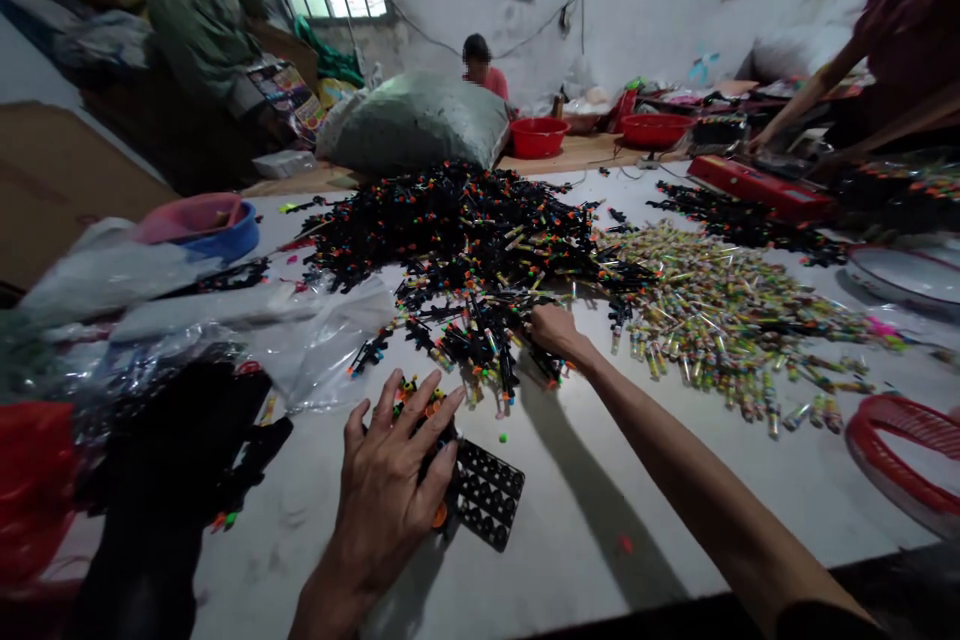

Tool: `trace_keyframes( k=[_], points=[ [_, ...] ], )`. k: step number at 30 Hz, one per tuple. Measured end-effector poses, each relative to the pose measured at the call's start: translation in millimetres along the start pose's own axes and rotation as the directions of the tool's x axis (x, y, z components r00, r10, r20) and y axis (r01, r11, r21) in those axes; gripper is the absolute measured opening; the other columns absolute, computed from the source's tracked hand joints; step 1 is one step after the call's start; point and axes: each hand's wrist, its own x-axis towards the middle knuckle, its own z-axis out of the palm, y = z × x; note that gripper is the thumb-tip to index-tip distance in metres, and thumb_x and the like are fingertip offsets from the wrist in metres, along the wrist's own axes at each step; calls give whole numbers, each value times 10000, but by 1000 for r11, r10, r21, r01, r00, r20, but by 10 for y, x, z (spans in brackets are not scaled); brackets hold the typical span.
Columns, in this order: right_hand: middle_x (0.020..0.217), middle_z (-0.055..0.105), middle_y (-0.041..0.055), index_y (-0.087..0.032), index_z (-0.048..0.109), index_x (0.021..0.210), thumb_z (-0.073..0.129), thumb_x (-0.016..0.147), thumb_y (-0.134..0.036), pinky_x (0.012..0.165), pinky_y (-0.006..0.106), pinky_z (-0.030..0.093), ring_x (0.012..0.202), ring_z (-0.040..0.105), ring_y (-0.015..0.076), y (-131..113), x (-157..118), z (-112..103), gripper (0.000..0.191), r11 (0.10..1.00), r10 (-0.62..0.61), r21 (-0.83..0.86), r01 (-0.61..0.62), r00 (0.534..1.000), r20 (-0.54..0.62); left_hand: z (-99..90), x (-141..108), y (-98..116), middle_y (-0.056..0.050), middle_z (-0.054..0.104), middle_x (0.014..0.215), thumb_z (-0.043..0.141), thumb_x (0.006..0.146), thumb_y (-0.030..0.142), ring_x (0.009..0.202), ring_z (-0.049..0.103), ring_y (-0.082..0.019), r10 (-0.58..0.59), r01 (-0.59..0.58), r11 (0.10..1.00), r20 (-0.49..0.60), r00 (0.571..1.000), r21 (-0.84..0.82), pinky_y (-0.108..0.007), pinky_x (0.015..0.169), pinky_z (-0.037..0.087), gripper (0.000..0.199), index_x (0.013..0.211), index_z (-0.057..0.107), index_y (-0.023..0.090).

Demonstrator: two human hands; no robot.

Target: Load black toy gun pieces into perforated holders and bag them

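Note:
Fingers spread, my left hand lies over a small cluster of black pieces with orange, yellow and green ends, much of it hidden beneath the palm. Beside that hand a black tray with round hollows rests on the white table. Farther out, my right hand reaches to the near edge of a heap of small black toy guns with bright tips. Its fingers are curled closed among the toys; what they grip is hidden. A green bit lies between the hands.
Small clear tubes with colourful contents spread to the right. A red basket stands at the right edge. Plastic bags and black cloth cover the left. A large sack stands behind; people sit and stand farther off.

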Motion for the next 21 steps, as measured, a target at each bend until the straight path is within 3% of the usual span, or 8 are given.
trace_keyframes(
  k=[3,5,6,9,12,17,21],
  points=[
    [652,619,71,-133,624,673,537,744,-244,566,251,387,651,571,172,232,-262,79,157,998,6,56,-11,997,75,5,-6,-1,30,377,1413,416,853,277,1337,213,-294,4,-4,1000,-12,1000,-8,-501,977,232,500,1342,337,341],
    [513,515,3,-143,578,624,515,761,-332,478,228,346,498,485,115,417,-491,117,242,963,6,264,-46,989,149,3,0,7,28,387,1407,416,852,278,1334,218,-298,-6,6,1000,-11,1000,-20,-503,978,231,491,1335,353,337],
    [482,464,-23,-147,550,613,524,751,-363,448,222,324,452,437,95,497,-608,135,258,903,6,420,-85,983,186,2,4,12,24,392,1404,416,851,277,1332,222,-301,-12,12,1000,-9,1000,-27,-504,979,231,488,1332,361,334],
    [486,405,-66,-159,481,613,633,649,-350,413,204,281,416,364,58,605,-929,202,247,579,-38,789,-206,960,278,-2,9,21,17,391,1405,416,850,273,1333,224,-305,-23,23,999,2,1000,-42,-511,984,226,489,1332,362,335],
    [561,459,-66,-167,480,682,680,600,-296,425,196,313,444,406,56,471,-1177,289,252,443,-162,868,-225,932,324,-11,4,26,18,379,1412,399,857,279,1344,204,-299,-31,31,998,12,999,-54,-516,988,222,481,1332,359,341],
    [529,430,-78,-177,468,645,664,603,-249,408,186,297,438,375,53,-27,-1422,489,213,459,-217,856,-238,904,368,-31,12,36,24,386,1409,373,866,299,1350,190,-292,-42,44,997,31,999,-59,-507,987,228,460,1324,374,338],
    [571,457,-61,-184,473,660,651,586,-191,452,198,331,496,407,72,-351,-1600,751,192,349,-192,903,-252,924,331,-46,21,44,19,383,1411,366,872,308,1350,191,-293,-42,44,998,50,998,-54,-508,984,226,451,1322,379,333]
  ],
)
